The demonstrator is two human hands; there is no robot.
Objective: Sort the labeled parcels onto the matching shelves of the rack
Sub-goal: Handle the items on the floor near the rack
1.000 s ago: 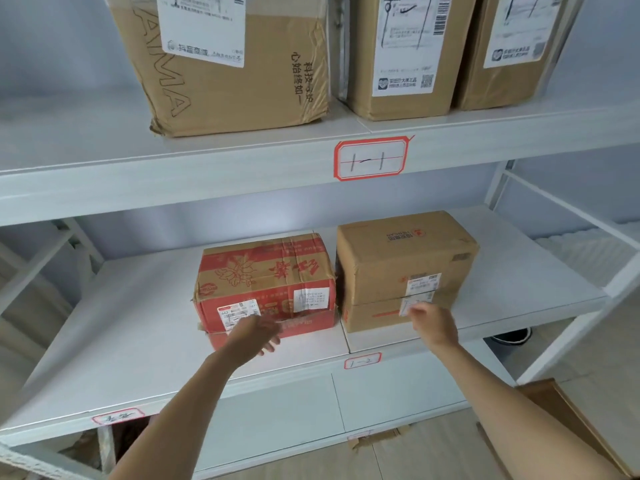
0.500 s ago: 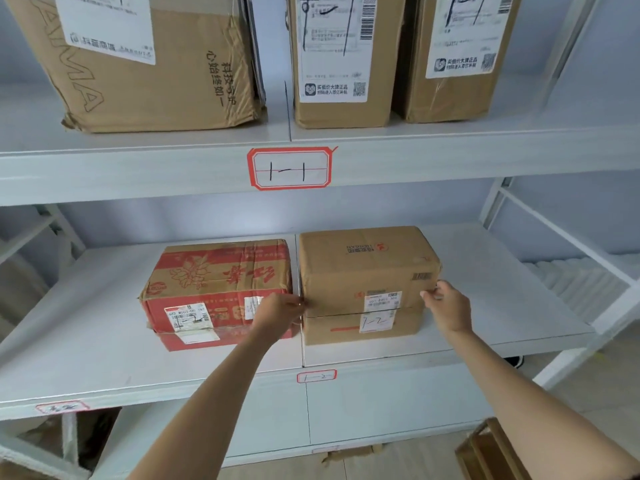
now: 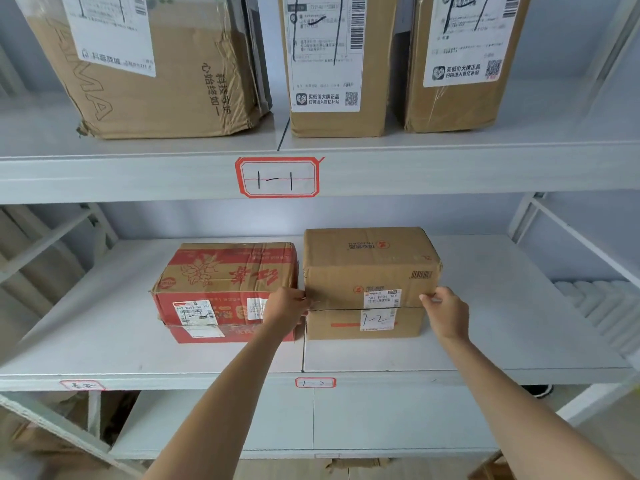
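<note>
A brown parcel (image 3: 367,268) with a handwritten "1-2" label sits on the middle shelf (image 3: 519,341), right of a red and brown parcel (image 3: 221,271). My left hand (image 3: 285,308) presses the brown parcel's front left edge and my right hand (image 3: 446,313) holds its front right edge. The shelf's front rail carries a small "1-2" tag (image 3: 315,382). The upper shelf rail (image 3: 450,168) bears a red-framed "1-1" tag (image 3: 278,177), with three brown parcels above: a large one (image 3: 166,81), a middle one (image 3: 341,64) and a right one (image 3: 460,60).
White rack struts (image 3: 571,230) frame the right side of the middle shelf. Another tag (image 3: 81,385) is stuck to the left end of that shelf's rail. A lower shelf (image 3: 346,420) shows beneath, and cardboard lies on the floor at bottom right (image 3: 491,469).
My left hand left the red parcel's front and both hands came to the brown parcel's two front edges. The view has tilted up and moved closer to the rack.
</note>
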